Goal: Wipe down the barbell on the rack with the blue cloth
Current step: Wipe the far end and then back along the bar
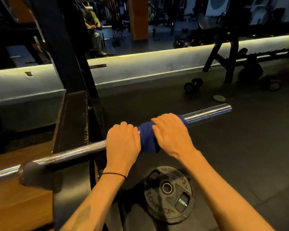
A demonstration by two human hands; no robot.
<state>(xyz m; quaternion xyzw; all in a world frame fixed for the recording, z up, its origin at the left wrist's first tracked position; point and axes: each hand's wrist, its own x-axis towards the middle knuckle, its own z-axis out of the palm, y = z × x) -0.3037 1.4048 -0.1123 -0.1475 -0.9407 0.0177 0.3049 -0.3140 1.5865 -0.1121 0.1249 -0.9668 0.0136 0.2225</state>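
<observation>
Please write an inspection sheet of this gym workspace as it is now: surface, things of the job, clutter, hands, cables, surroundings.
Surface: dark rubber floor.
Job's things: barbell lies on the rack; blue cloth is wrapped round the bar near the sleeve.
Clutter: weight plate below the bar; dumbbell and a small disc on the floor further off.
Hands: left hand grips the bare bar beside the cloth; right hand grips the cloth on the bar.
Cables: nothing seen.
Surroundings: mirror with a lit ledge below it; dumbbell rack at right.
</observation>
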